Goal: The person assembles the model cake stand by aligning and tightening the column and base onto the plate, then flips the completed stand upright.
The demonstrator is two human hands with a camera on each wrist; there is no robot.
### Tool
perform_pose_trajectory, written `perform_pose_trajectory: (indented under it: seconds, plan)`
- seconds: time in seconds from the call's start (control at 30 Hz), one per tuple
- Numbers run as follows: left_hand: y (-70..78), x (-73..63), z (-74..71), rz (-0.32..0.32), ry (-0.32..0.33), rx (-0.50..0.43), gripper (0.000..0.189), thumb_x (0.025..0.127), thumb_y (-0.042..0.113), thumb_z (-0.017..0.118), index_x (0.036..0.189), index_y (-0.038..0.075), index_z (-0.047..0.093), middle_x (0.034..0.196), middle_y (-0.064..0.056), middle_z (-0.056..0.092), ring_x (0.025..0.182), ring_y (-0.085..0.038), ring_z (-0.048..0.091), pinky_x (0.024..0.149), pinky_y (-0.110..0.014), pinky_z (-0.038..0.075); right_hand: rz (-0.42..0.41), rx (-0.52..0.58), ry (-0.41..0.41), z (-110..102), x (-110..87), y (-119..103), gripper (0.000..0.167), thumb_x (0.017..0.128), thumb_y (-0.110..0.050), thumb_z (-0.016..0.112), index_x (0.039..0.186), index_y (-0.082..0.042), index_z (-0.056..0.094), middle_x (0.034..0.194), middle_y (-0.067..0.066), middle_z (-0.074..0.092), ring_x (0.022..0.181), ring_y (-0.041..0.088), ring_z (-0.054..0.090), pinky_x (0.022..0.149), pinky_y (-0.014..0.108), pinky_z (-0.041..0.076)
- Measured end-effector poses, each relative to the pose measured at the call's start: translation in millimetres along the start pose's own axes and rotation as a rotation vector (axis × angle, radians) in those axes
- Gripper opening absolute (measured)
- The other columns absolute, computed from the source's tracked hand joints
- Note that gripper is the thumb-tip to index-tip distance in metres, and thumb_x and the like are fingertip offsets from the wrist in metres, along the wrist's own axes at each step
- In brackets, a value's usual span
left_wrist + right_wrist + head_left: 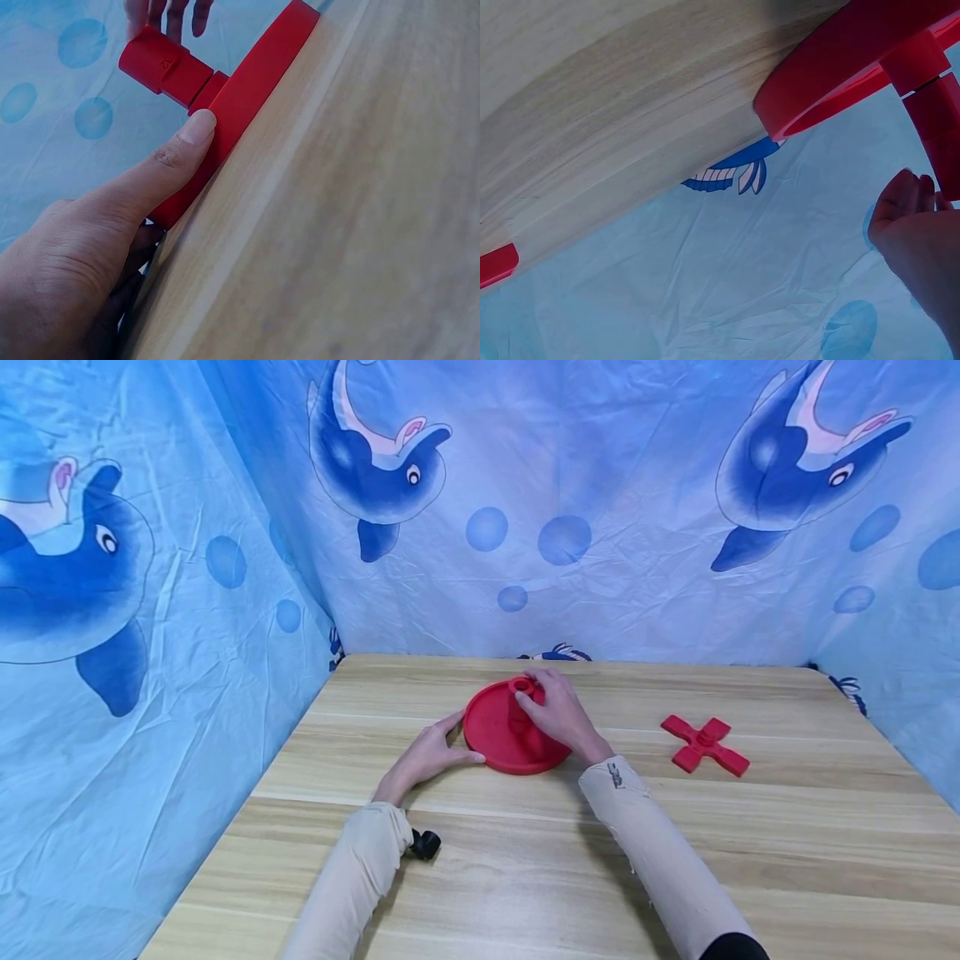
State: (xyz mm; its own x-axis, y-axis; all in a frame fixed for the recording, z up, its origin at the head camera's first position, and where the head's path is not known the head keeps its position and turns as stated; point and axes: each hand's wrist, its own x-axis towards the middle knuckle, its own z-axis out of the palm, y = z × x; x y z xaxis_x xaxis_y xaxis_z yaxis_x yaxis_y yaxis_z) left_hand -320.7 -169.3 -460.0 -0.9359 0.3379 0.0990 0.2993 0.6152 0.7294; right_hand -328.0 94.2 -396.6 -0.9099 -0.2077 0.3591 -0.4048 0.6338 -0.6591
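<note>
A round red tray (491, 731) with a raised rim lies on the table, a stubby red post (519, 714) standing up from it. In the left wrist view the post (165, 66) shows a thin seam between its stepped upper part and the short base below. My left hand (427, 756) grips the tray's near-left rim, thumb against its outer wall (247, 79). From the right, my right hand (558, 714) holds the post's hollow top between thumb and fingers. In the right wrist view, this hand (915, 217) partly leaves the frame beside the post (934, 124).
A red cross-shaped piece (705, 741) with a small central knob lies to the right on the wooden table (525, 877). A blue dolphin-print curtain (615, 602) stands behind the table and along its sides. A small black device (426, 845) sits at my left wrist.
</note>
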Motion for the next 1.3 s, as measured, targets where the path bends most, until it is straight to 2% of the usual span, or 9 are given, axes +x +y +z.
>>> perform_pose_trajectory:
  seconds: [0.1,0.3,0.6,0.87,1.1,1.3]
  plan:
    - [0.4,-0.1,-0.3,0.003,-0.002,-0.001,0.107,0.077,0.059,0.087,0.163,0.018,0.036,0.162,-0.002,0.041,0.148,-0.023,0.036,0.118,-0.048,0.034,-0.008,0.005,-0.006,0.9,0.0,0.6,0.052,0.099,-0.021,0.072,0.144,-0.001,0.056,0.136,0.017,0.057,0.129,0.035,0.05,0.1,0.052,0.053]
    - [1.9,-0.8,0.2,0.007,-0.01,-0.017,0.105,0.079,0.055,0.087,0.163,0.017,0.036,0.161,-0.001,0.041,0.148,-0.022,0.036,0.119,-0.048,0.034,0.032,0.013,0.003,2.5,-0.1,2.0,0.055,0.098,-0.025,0.074,0.144,-0.003,0.056,0.136,0.017,0.056,0.127,0.034,0.051,0.099,0.052,0.054]
    - [0.7,-0.1,0.3,0.009,-0.006,-0.015,0.105,0.079,0.056,0.087,0.163,0.017,0.036,0.161,-0.002,0.042,0.148,-0.023,0.036,0.118,-0.048,0.034,-0.021,0.014,-0.002,2.1,-0.4,3.0,0.05,0.1,-0.019,0.068,0.144,0.001,0.056,0.138,0.019,0.058,0.131,0.036,0.05,0.105,0.053,0.049]
    - [0.0,-0.2,0.1,0.007,-0.008,-0.014,0.105,0.079,0.056,0.087,0.163,0.019,0.036,0.161,-0.001,0.042,0.147,-0.022,0.037,0.118,-0.048,0.035,0.023,-0.008,0.01,2.4,-0.2,2.0,0.054,0.099,-0.027,0.071,0.145,-0.001,0.056,0.137,0.019,0.057,0.129,0.037,0.05,0.102,0.055,0.05]
    - [-0.1,0.1,-0.4,0.005,-0.004,-0.013,0.105,0.078,0.056,0.088,0.162,0.017,0.037,0.161,-0.003,0.042,0.148,-0.024,0.037,0.118,-0.048,0.034,-0.02,-0.008,0.002,2.3,0.4,2.3,0.052,0.1,-0.021,0.069,0.146,0.0,0.055,0.141,0.02,0.056,0.134,0.038,0.047,0.109,0.055,0.045]
    - [1.7,-0.5,-1.0,0.005,-0.007,-0.012,0.105,0.079,0.055,0.088,0.163,0.017,0.036,0.161,-0.003,0.042,0.148,-0.024,0.037,0.118,-0.048,0.034,0.011,-0.011,0.001,3.2,-0.1,2.7,0.055,0.1,-0.026,0.07,0.146,-0.001,0.054,0.136,0.019,0.056,0.129,0.037,0.049,0.103,0.054,0.05]
